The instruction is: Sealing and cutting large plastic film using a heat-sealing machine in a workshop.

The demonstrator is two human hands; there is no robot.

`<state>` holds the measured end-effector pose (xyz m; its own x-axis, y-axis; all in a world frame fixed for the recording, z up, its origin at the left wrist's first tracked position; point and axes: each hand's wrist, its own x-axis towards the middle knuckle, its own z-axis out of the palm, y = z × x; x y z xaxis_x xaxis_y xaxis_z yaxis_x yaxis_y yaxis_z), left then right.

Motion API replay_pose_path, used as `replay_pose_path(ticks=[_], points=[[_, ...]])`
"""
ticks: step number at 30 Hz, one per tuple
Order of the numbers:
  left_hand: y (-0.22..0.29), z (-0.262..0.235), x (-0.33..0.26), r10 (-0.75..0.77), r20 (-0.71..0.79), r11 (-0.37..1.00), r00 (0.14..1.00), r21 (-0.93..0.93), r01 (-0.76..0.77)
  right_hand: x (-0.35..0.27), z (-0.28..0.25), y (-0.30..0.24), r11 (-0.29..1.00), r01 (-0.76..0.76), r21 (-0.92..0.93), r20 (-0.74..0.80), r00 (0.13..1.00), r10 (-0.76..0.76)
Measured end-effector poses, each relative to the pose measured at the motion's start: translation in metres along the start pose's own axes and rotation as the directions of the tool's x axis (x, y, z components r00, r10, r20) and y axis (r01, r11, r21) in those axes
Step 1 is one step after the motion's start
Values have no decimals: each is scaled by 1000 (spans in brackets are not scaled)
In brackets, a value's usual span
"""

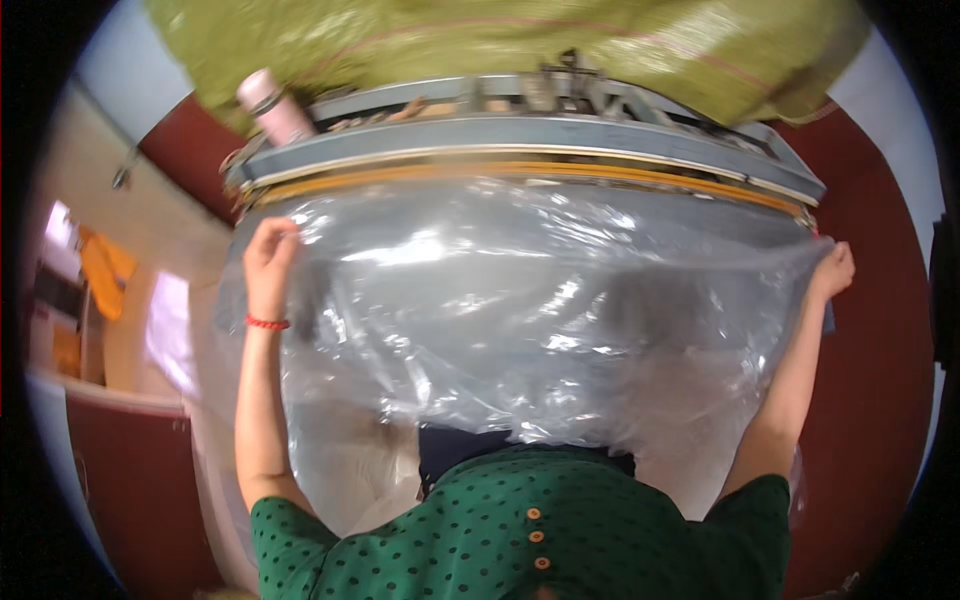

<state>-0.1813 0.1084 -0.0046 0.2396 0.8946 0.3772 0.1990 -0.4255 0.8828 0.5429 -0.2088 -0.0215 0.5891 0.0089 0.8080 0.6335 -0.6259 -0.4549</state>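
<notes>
With your left hand (pixel 270 258) and right hand (pixel 836 270), you are pinching the clear plastic sheet (pixel 490 290) at its two sides, probably for keeping it wide and smooth. It is stretching between your body and the grey metal bar (pixel 530 142).

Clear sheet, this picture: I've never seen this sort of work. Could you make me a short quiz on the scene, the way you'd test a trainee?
1. What does the right hand grip?
2. True or false: the pink bottle is by the left end of the grey frame.
3. What colour is the bracelet?
A) green
B) red
C) blue

Key:
1. An edge of the clear sheet.
2. True.
3. B.
</notes>
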Motion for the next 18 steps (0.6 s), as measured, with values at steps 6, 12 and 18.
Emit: replay_pose_path(ticks=[6,12,18], points=[[44,-17,-56,-52,-14,997,999,-54,51,-119,-51,-323,659,-16,752,449,744,-495],[69,-32,-80,94,66,989,993,104,-101,-255,-64,-463,177,64,982,139,387,-912],[28,-82,-113,-378,427,896,822,392,208,-263,-23,-391,409,-569,714,577,146,-803]])
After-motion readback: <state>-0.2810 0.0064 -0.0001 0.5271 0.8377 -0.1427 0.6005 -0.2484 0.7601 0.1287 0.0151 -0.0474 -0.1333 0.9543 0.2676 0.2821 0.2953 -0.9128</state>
